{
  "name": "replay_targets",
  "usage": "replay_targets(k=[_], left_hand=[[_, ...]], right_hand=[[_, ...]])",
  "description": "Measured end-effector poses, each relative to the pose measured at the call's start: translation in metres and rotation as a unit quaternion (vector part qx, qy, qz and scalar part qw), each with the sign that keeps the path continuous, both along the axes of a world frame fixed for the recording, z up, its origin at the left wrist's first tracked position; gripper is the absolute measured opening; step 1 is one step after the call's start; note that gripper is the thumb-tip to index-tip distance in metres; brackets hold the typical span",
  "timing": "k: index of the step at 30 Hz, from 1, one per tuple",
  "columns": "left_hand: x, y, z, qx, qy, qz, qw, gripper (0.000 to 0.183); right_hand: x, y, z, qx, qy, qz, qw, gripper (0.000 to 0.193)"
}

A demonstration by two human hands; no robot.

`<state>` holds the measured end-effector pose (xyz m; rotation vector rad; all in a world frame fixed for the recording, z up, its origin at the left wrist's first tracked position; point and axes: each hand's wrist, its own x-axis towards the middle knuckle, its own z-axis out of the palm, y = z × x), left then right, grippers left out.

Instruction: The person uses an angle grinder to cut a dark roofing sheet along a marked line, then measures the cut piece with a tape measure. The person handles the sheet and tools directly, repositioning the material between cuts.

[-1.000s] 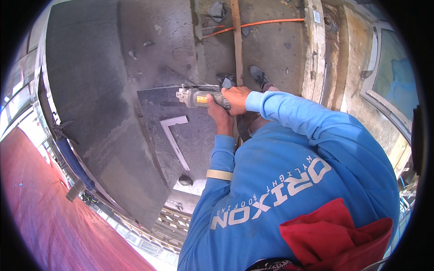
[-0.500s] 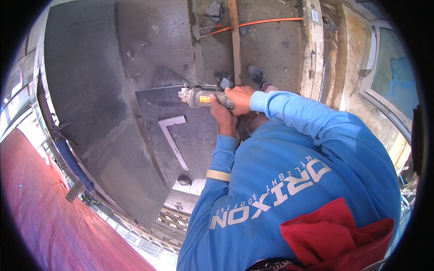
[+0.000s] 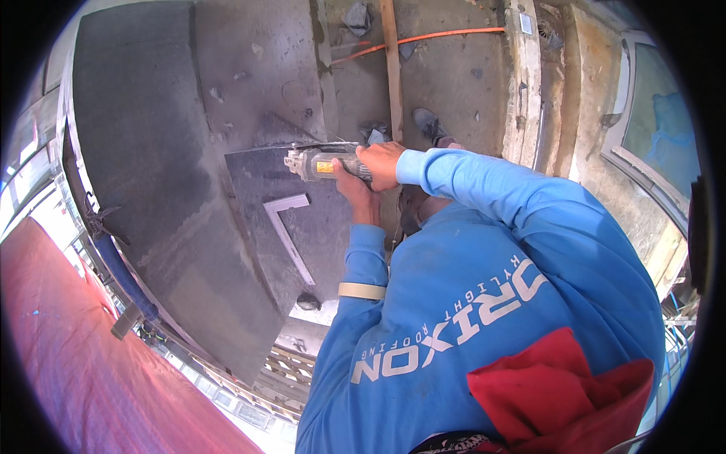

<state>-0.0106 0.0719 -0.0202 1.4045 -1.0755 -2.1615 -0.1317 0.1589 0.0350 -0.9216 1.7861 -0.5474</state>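
Note:
Both hands are wrapped round a grey angle grinder (image 3: 306,165) held level over a dark slate-like slab (image 3: 333,234). My left hand (image 3: 354,189) grips the body from the near side, beside a yellow label. The right hand (image 3: 382,164) closes round the rear of the tool. The grinder's head points left, close to the slab's far edge. Its disc is hardly visible from here, and I cannot tell whether it touches the slab. Nearer me on the same slab lies a pale metal carpenter's square (image 3: 290,234).
A large dark sheet (image 3: 151,166) stretches along the left. Beyond the slab are a wooden batten (image 3: 392,68), an orange cable or hose (image 3: 446,35) and loose stone pieces (image 3: 357,19). A small dark round object (image 3: 308,301) sits by the slab's near edge. Red sheeting (image 3: 68,340) hangs lower left.
The grinder and both hands have shifted a little to the left along the slab's far edge. Both grips look the same, and the carpenter's square stays in place.

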Motion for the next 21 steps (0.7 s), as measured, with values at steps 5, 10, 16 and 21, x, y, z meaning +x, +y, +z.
replay_targets(k=[5, 10, 16, 21], left_hand=[[-0.003, -0.032, 0.004, -0.001, 0.005, -0.002, 1.000, 0.062], [0.001, -0.021, 0.006, 0.014, 0.028, -0.027, 0.999, 0.063], [0.003, 0.018, 0.004, 0.056, 0.017, -0.011, 0.998, 0.057], [-0.003, 0.039, 0.014, 0.085, 0.019, 0.000, 0.996, 0.054]], right_hand=[[0.005, -0.037, -0.015, -0.049, 0.038, -0.004, 0.998, 0.069], [0.005, -0.024, -0.005, -0.027, 0.035, -0.003, 0.999, 0.066], [0.006, 0.020, -0.007, -0.004, 0.018, -0.004, 1.000, 0.068], [0.000, 0.039, 0.005, 0.011, 0.016, -0.001, 1.000, 0.065]])
